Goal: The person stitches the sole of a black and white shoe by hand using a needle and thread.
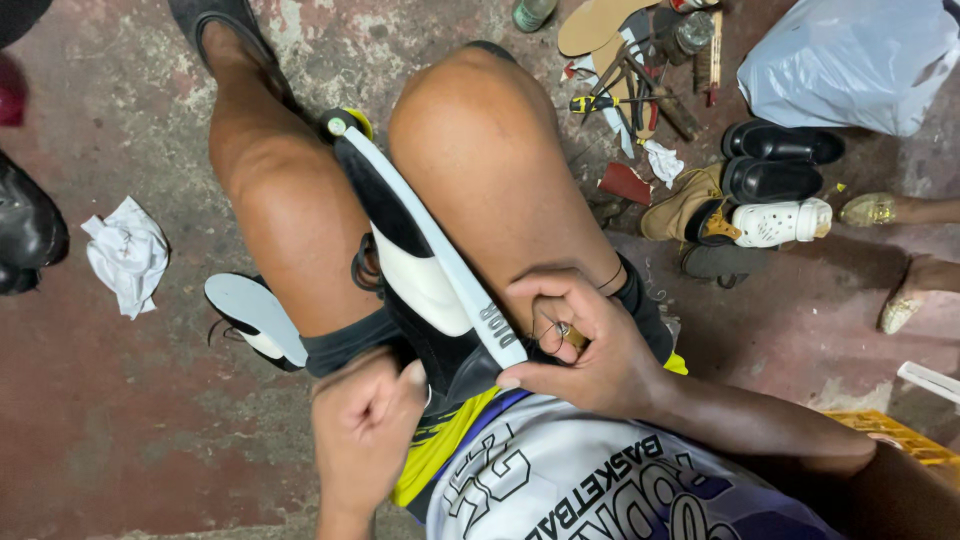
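Pinching a needle [566, 333] against the sneaker [430, 280], right hand [590, 345] curls; left hand [365, 420] fisted, grip contents unclear.

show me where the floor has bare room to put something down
Bare floor lies at lower left, below the crumpled white cloth and the spare shoe. The upper right is crowded: tools, a plastic bag, shoes.

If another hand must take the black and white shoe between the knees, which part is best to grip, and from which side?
Probably the toe end of the shoe, near the knees, coming from in front. That end sticks out bare, while the right hand and left hand crowd the heel end and the thighs close both flanks.
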